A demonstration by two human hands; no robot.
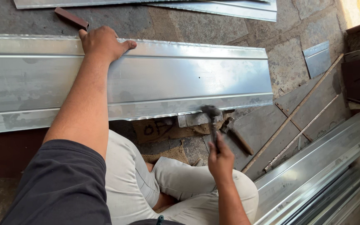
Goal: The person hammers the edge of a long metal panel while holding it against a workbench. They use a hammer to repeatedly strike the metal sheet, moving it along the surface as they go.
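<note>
Folded legs in pale trousers are seen nearest, on a stone floor. A hammer is gripped by the closed right hand, its head at the near edge of a long metal sheet. That sheet's far edge is pressed by the left hand, fingers curled over it. A second hammer, two rods and stacked sheets lie to the right.
</note>
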